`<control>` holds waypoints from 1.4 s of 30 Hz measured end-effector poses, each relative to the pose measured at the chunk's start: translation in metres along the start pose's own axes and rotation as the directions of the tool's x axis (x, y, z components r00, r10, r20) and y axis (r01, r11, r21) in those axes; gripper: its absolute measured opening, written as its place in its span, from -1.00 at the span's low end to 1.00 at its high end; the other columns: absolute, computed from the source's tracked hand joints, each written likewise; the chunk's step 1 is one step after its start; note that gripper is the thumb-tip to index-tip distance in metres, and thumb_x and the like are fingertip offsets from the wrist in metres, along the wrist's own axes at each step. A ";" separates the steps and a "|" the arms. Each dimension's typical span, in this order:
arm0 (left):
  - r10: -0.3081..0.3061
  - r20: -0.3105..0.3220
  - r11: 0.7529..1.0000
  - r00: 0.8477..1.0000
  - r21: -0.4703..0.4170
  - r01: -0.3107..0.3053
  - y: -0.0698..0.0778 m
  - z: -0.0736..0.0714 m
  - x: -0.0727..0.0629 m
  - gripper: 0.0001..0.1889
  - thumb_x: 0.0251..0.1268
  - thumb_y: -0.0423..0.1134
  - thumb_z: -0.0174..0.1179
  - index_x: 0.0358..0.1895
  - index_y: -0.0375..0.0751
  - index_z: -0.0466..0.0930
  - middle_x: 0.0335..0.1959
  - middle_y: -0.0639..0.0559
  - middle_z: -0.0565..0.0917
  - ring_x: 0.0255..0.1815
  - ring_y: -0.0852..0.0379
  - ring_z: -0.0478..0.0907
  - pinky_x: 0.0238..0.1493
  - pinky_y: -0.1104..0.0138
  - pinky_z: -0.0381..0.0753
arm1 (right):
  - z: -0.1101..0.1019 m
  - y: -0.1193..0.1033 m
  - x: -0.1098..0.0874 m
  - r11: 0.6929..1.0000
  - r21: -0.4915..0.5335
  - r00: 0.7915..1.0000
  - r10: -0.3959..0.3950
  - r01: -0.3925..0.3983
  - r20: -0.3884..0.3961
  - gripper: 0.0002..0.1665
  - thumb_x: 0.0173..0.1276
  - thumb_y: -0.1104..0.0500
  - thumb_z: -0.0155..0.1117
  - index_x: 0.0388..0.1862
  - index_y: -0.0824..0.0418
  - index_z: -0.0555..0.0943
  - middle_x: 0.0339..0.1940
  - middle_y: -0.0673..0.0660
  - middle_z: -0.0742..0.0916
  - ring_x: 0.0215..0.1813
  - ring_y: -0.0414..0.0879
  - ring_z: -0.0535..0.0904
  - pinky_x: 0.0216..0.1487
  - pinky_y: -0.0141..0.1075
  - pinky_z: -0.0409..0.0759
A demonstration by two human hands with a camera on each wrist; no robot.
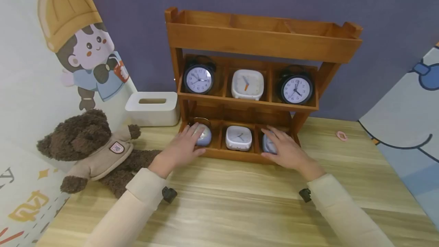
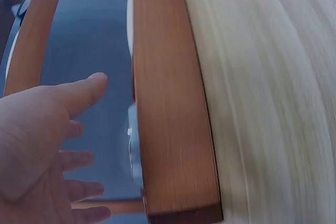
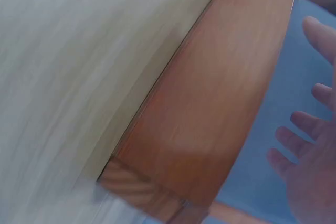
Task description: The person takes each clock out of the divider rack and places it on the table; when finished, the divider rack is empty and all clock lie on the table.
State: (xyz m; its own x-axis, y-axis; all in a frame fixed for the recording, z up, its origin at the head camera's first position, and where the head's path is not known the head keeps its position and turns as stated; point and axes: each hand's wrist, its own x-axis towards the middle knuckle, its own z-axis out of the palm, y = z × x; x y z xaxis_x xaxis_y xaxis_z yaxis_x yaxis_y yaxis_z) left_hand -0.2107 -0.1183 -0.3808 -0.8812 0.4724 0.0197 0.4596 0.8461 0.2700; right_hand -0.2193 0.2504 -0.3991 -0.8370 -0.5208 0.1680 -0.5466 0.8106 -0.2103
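Partly covers lower-left bluish round item (image 1: 205, 136) with left hand (image 1: 181, 148), lower-right blue clock (image 1: 268, 145) with right hand (image 1: 287, 151). Spread loosely, gripping nothing; can't tell contact.

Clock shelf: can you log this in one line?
left hand: by lower-left blue clock; right hand: by lower-right blue clock; white clock: between them

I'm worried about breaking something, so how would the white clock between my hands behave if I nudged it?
The bottom-row white clock probably won't roll, being squarish. The dividers and front ledge would likely limit sliding. It looks smooth, so might feel slippery.
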 end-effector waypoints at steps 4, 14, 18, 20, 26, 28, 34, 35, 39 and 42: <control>-0.058 -0.050 0.995 0.997 -0.088 0.053 -0.011 -0.004 -0.007 -0.20 0.40 -0.03 0.19 0.53 -0.33 0.02 0.50 -0.38 0.02 0.45 -0.39 0.00 0.38 -0.12 0.10 | -0.001 0.014 -0.003 0.999 0.036 0.999 0.023 -0.022 -0.022 -0.03 0.26 -0.07 0.41 0.50 0.29 0.21 0.44 0.40 0.27 0.33 0.42 0.24 0.27 0.28 0.21; -0.151 -0.036 0.940 0.988 -0.314 0.132 -0.035 0.001 -0.013 -0.16 0.43 -0.08 0.16 0.50 -0.49 -0.10 0.50 -0.42 -0.05 0.48 -0.33 -0.06 0.41 -0.09 0.03 | -0.002 0.037 -0.005 0.994 0.111 0.998 0.029 -0.023 -0.054 0.02 0.10 0.05 0.55 0.43 0.39 0.27 0.37 0.48 0.31 0.32 0.47 0.20 0.27 0.33 0.15; -0.195 -0.024 0.913 0.981 -0.370 0.172 -0.043 0.007 -0.017 -0.17 0.45 -0.08 0.14 0.50 -0.51 -0.11 0.49 -0.44 -0.01 0.48 -0.32 -0.04 0.41 -0.09 0.02 | -0.003 0.042 -0.002 0.991 0.135 0.999 0.014 -0.008 -0.042 0.00 0.08 0.10 0.57 0.41 0.41 0.28 0.35 0.50 0.31 0.31 0.47 0.21 0.28 0.33 0.14; -0.205 -0.043 0.902 0.978 -0.396 0.171 -0.047 0.010 -0.019 -0.19 0.45 -0.09 0.14 0.50 -0.50 -0.08 0.47 -0.45 0.05 0.46 -0.33 0.01 0.40 -0.10 0.06 | -0.003 0.044 0.000 0.991 0.137 0.999 0.004 0.002 -0.043 0.00 0.08 0.09 0.58 0.40 0.41 0.30 0.33 0.50 0.33 0.30 0.47 0.23 0.27 0.32 0.18; -0.229 -0.066 0.875 0.971 -0.450 0.176 -0.054 0.015 -0.023 -0.25 0.45 -0.12 0.14 0.49 -0.46 0.01 0.42 -0.44 0.17 0.40 -0.33 0.16 0.34 -0.12 0.20 | -0.003 0.047 0.005 0.990 0.144 0.999 0.003 0.004 -0.048 0.02 -0.03 0.12 0.64 0.36 0.42 0.35 0.27 0.47 0.40 0.27 0.43 0.28 0.24 0.28 0.25; -0.241 -0.060 0.868 0.969 -0.460 0.188 -0.055 0.015 -0.023 -0.26 0.44 -0.12 0.15 0.48 -0.47 0.04 0.40 -0.44 0.20 0.35 -0.33 0.25 0.29 -0.12 0.27 | -0.003 0.048 0.006 0.989 0.147 0.999 0.013 -0.008 -0.033 0.04 -0.05 0.13 0.65 0.36 0.42 0.35 0.27 0.46 0.41 0.26 0.42 0.28 0.24 0.28 0.25; -0.261 -0.037 0.865 0.965 -0.452 0.217 -0.055 0.016 -0.025 -0.28 0.41 -0.17 0.19 0.45 -0.50 0.10 0.37 -0.45 0.27 0.27 -0.33 0.35 0.22 -0.10 0.37 | -0.003 0.052 0.006 0.987 0.155 0.999 0.036 -0.037 0.009 0.07 -0.08 0.12 0.67 0.36 0.43 0.35 0.25 0.46 0.43 0.25 0.41 0.30 0.24 0.28 0.24; -0.261 -0.033 0.865 0.965 -0.452 0.219 -0.055 0.016 -0.025 -0.28 0.41 -0.18 0.20 0.44 -0.51 0.10 0.36 -0.45 0.27 0.26 -0.33 0.36 0.21 -0.10 0.38 | -0.002 0.053 0.005 0.987 0.157 0.999 0.038 -0.040 0.017 0.06 -0.08 0.11 0.67 0.36 0.44 0.35 0.25 0.47 0.43 0.25 0.41 0.31 0.24 0.28 0.24; -0.262 -0.028 0.856 0.965 -0.469 0.219 -0.057 0.019 -0.025 -0.30 0.39 -0.25 0.22 0.44 -0.51 0.11 0.35 -0.44 0.31 0.23 -0.32 0.41 0.17 -0.06 0.44 | -0.002 0.055 0.005 0.984 0.169 0.998 0.040 -0.048 0.050 0.05 -0.06 0.08 0.65 0.35 0.46 0.35 0.25 0.49 0.42 0.24 0.43 0.30 0.23 0.29 0.24; -0.263 -0.037 0.849 0.964 -0.484 0.212 -0.058 0.020 -0.024 -0.33 0.40 -0.29 0.20 0.43 -0.52 0.12 0.34 -0.43 0.32 0.21 -0.31 0.43 0.16 -0.04 0.46 | -0.002 0.057 0.005 0.983 0.176 0.997 0.038 -0.049 0.070 0.05 -0.04 0.09 0.64 0.34 0.49 0.34 0.26 0.51 0.40 0.26 0.46 0.27 0.24 0.30 0.22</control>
State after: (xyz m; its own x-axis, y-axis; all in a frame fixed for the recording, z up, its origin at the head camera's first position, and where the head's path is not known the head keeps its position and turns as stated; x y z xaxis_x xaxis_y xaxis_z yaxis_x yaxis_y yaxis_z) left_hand -0.2144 -0.1739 -0.4167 -0.9745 0.2240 -0.0160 0.1491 0.6988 0.6996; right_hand -0.2542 0.2947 -0.4084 -0.8567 -0.5075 0.0918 -0.5007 0.7756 -0.3844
